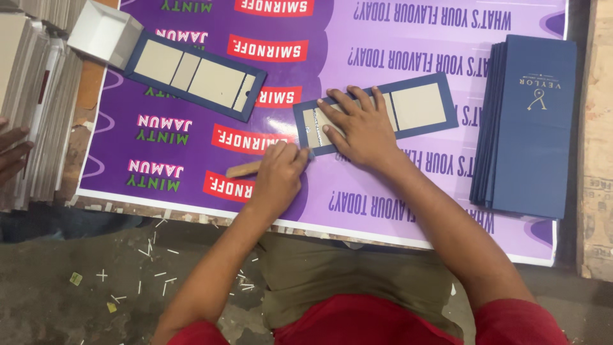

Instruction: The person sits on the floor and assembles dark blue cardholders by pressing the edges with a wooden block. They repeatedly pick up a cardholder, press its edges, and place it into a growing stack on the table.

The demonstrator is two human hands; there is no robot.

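Observation:
A dark blue cover with tan card panels (418,105) lies face down on a purple printed sheet (408,191). My right hand (359,124) presses flat on its left half, fingers spread. At the cover's lower left corner, my left hand (279,174) is closed around a small wooden block (242,169) whose end sticks out to the left. A second blue cover with tan panels (195,75) lies open at the upper left, apart from both hands.
A stack of finished dark blue covers (530,128) sits at the right. A small white open box (105,33) stands at the top left beside piles of grey boards (32,96). Another person's hand (13,153) rests at the left edge. Paper scraps litter the floor (128,268).

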